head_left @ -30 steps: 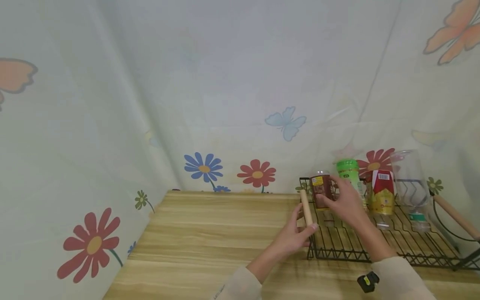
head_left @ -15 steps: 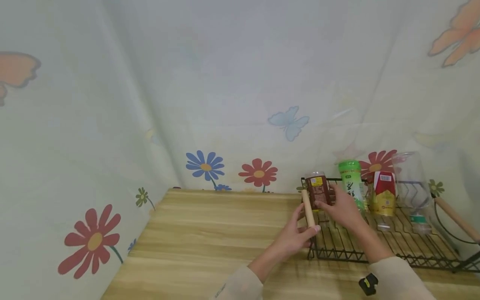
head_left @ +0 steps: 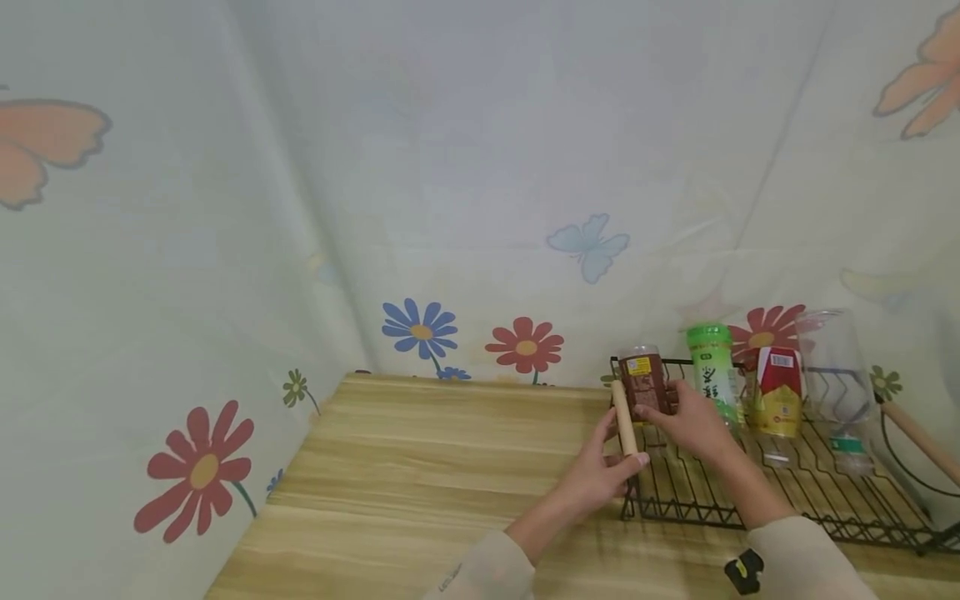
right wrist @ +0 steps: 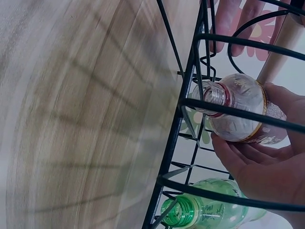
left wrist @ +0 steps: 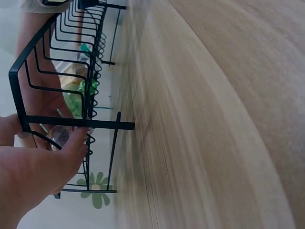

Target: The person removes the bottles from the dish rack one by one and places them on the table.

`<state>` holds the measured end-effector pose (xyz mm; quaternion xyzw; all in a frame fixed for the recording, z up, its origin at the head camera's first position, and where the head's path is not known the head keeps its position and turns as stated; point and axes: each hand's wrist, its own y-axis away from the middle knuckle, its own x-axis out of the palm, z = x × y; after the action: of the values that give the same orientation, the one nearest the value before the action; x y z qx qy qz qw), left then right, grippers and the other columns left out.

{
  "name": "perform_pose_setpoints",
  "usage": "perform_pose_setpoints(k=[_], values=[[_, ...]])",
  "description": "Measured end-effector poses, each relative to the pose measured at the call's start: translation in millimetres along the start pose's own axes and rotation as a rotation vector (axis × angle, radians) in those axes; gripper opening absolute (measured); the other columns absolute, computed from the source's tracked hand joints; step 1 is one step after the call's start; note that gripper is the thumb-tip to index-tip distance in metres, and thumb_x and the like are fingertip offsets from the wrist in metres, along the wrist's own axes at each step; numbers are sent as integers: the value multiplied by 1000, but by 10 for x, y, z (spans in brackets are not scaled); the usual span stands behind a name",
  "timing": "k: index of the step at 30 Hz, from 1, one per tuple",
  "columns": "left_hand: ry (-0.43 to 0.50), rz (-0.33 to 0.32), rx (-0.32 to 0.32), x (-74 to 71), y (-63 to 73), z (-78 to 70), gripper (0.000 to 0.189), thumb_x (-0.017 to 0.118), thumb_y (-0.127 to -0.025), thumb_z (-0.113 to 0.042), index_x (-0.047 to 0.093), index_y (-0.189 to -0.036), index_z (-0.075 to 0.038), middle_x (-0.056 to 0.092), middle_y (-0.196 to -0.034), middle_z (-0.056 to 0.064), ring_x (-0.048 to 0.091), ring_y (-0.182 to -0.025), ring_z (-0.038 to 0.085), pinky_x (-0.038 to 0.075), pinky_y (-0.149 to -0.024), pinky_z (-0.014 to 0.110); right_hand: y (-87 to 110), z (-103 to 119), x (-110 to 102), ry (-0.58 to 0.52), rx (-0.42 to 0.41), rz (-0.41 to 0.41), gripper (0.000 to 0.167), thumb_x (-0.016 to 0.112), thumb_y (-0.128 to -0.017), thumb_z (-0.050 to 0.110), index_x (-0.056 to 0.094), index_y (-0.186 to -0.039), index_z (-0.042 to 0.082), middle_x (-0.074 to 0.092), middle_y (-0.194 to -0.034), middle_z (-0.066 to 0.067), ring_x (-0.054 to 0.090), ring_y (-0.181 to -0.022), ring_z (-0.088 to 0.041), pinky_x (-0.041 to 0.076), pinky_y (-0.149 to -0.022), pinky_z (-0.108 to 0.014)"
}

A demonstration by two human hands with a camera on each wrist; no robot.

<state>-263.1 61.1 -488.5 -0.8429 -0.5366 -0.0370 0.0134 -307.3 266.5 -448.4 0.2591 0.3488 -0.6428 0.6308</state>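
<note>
In the head view, my right hand (head_left: pixel 693 423) grips a clear plastic bottle with a dark brown label (head_left: pixel 647 385), at the rack's back left corner. The right wrist view shows this bottle (right wrist: pixel 240 107) upside down, its open neck among the rack wires and fingers and thumb around its side. My left hand (head_left: pixel 600 471) holds the left end of the black wire rack (head_left: pixel 690 512) by its pale wooden handle (head_left: pixel 625 419). A green bottle (head_left: pixel 712 367) also stands neck down, right of the brown-labelled one.
Further right in the rack are a bottle with a red and gold label (head_left: pixel 778 396) and a clear bottle with a green band (head_left: pixel 832 367). Another wooden handle (head_left: pixel 918 437) marks the rack's right end. The wooden table (head_left: pixel 450 450) meets a flowered curtain (head_left: pixel 465 167) behind.
The brown-labelled bottle and my right hand have moved slightly left within the rack, away from the green bottle. My left hand stays at the handle. The head view has shifted slightly.
</note>
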Motion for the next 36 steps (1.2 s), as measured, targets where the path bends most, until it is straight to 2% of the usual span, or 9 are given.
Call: perform_pose_setpoints(k=[3,12,17,25,36], values=[[4,-7,-11,13,-16,8,84,75,-102,-26,23,-168,-31,35,-165,5,64,-123,22,63,-86,51,-6,-23,9,5,4,1,86,70,-101,51,42,-143,-18,64,-123,-39,66,-110,-51,60,-84,-59],[9,-5,-7,-46,-1,7,83,73,-103,-23,24,-168,-36,33,-167,7,62,-125,25,63,-87,52,-21,-5,57,-23,-10,25,81,70,-100,51,46,-137,-17,68,-112,-32,71,-96,-39,61,-70,-47],[25,24,0,-51,-1,-10,84,74,-102,-23,23,-168,-35,31,-168,9,63,-125,24,62,-89,54,-18,-19,49,-11,-8,15,80,70,-101,51,46,-136,-16,68,-110,-31,70,-94,-37,60,-70,-47],[37,35,-3,-5,-5,8,84,75,-101,-20,24,-168,-32,34,-166,7,66,-116,19,63,-86,54,30,-70,29,24,-13,2,80,70,-100,52,46,-136,-15,69,-105,-28,70,-87,-33,59,-66,-43],[24,36,-9,-28,-8,1,84,74,-102,-22,24,-168,-34,34,-166,7,66,-119,19,63,-87,55,15,-42,35,9,-9,9,83,70,-100,52,44,-138,-16,69,-101,-25,69,-82,-28,57,-62,-41]])
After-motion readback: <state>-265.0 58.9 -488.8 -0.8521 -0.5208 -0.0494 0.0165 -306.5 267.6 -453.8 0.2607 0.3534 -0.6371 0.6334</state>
